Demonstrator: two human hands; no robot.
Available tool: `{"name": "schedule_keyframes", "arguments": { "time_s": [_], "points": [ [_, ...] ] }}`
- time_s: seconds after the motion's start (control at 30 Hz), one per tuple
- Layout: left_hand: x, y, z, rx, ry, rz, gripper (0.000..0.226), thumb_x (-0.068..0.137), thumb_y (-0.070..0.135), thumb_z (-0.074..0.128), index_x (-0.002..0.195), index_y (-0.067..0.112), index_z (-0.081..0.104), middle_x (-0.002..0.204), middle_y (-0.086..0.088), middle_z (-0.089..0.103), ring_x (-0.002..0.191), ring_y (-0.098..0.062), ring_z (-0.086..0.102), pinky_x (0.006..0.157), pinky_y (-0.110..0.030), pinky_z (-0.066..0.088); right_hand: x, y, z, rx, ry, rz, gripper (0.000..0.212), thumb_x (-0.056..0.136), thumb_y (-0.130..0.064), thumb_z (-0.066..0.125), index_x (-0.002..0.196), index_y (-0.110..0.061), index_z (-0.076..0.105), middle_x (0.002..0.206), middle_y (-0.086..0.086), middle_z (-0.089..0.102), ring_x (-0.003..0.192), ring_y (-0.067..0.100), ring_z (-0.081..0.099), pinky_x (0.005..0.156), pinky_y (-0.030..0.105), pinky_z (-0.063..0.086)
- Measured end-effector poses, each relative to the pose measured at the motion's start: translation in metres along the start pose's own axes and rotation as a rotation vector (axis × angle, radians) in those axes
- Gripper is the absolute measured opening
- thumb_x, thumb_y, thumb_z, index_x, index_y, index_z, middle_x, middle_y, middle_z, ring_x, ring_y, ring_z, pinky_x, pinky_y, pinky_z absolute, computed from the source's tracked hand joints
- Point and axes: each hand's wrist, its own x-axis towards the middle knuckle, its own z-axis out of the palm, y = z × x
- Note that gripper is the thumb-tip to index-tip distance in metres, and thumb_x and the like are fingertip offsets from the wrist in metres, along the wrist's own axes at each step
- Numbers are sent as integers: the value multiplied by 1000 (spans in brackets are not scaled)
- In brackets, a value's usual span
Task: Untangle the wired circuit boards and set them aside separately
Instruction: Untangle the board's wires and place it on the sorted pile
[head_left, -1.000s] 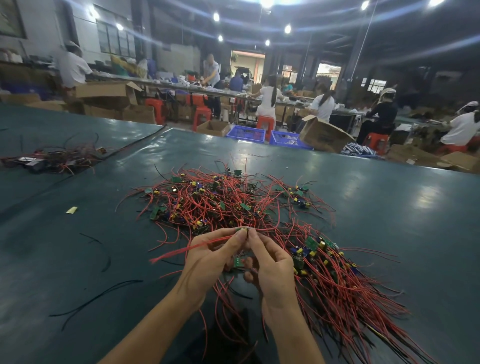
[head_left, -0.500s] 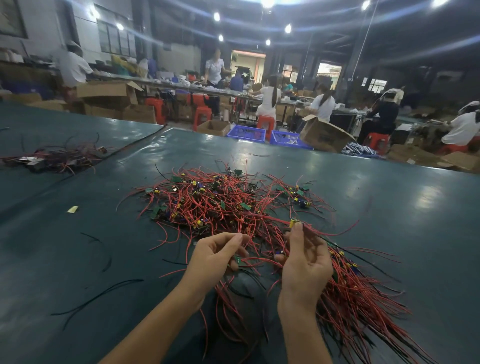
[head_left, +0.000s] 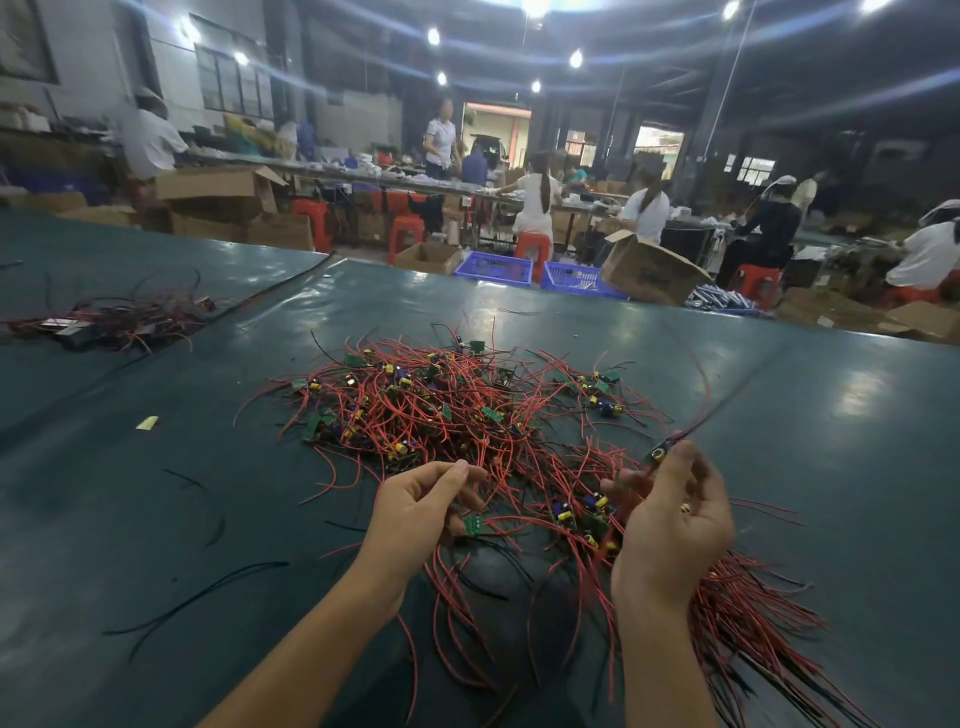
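Midway through the sorting, our right hand (head_left: 670, 525) holds one wired circuit board (head_left: 658, 455) just clear of the tangled pile (head_left: 447, 410). Its grip is clamped on the little board at the fingertips (head_left: 681, 453), while the board's leads (head_left: 719, 408) trail away, blurred, toward two o'clock. Our left hand (head_left: 421, 509) hovers at the pile's near edge, curled beside a green board (head_left: 472, 525); whether that grip is pinching it or only touching it, we cannot tell.

The step in hand, as we judge it, is pulling a single unit free, and the leads look nearly out of the knot. Next, we reckon, the board must go to four o'clock, where a sheaf of red wires (head_left: 753, 629) lies roughly parallel. It should be laid there without dragging neighbours along, and the left hand would do well to pin the heap down. Most of the pile, at twelve o'clock, lies knotted, so the job looks far from done.

The worktop (head_left: 841, 467) is a dark teal sheet, glossy under the ceiling lamps (head_left: 535, 6). Loose black wires (head_left: 202, 597) lie at eight o'clock, a yellow scrap (head_left: 147, 423) at ten, and a second heap (head_left: 119, 319) farther out the same way. Beyond the far edge is a dim factory hall with seated workers (head_left: 647, 210), cardboard boxes (head_left: 649, 270), blue crates (head_left: 493, 267) and red stools (head_left: 535, 244).
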Motion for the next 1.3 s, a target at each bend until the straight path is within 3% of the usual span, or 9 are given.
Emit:
{"name": "schedule_keyframes", "arguments": {
  "time_s": [0.2,0.33,0.43,0.57,0.77,0.83,1.0,1.13,1.3],
  "points": [
    [1,-3,-4,143,0,87,26,98,21,52,85,16,74,67,-2,70,49,-7,55,52,-19,46,4,9,-7,-558,-92,-233,25,91,-26,69,110,-11,71,96,8,66,63,17,56,70,35,53],
    [1,-7,-9,461,0,253,18,95,24,57,85,21,72,71,3,69,59,-9,58,61,-31,53,4,-1,-8,-728,-109,-404,28,86,-28,75,109,-13,71,89,-1,65,58,13,58,56,21,42],
    [1,-15,-13,839,17,437,16,92,28,61,105,22,69,99,12,65,93,-6,56,84,-26,50,7,0,-11,-930,-127,-350,33,85,-31,75,115,-18,70,98,-2,65,76,19,62,60,26,42],
    [4,-26,-16,1222,-85,386,47,93,41,53,138,30,48,137,17,48,128,-9,37,107,-30,28,2,1,-9,-1193,-201,-232,38,87,-32,72,124,-22,67,120,4,66,113,29,56,97,43,40],
    [9,-29,-18,1335,-85,415,42,94,41,52,136,37,49,126,19,55,119,-9,42,102,-27,24,-37,8,10,-786,-386,-487,16,87,-14,72,103,-12,74,92,-1,70,85,19,61,77,35,51],
    [10,-29,-18,1317,-95,418,40,94,39,52,134,36,50,124,17,56,117,-11,43,100,-28,26,-47,12,12,-704,-526,-428,8,90,-17,70,93,-13,76,79,-4,69,69,11,62,64,29,52],
    [8,-26,-18,1037,-40,528,36,95,23,57,131,23,57,112,7,56,103,-12,43,89,-26,34,-58,27,9,-795,-752,-227,35,94,-40,60,66,-21,70,53,-9,60,50,10,55,46,24,41],
    [5,-15,-13,741,116,671,38,92,12,62,129,16,59,109,7,55,102,-7,49,91,-17,43,-61,29,11,-732,-718,-33,28,94,-48,56,87,-26,72,69,-12,67,63,1,61,55,18,44],
    [-2,-7,-10,759,6,855,50,83,-4,68,130,8,58,115,-3,54,103,-5,53,89,-16,48,-60,23,19,-337,-597,103,17,96,-35,59,104,-27,72,90,-9,73,81,2,68,68,14,52]
  ]
}}
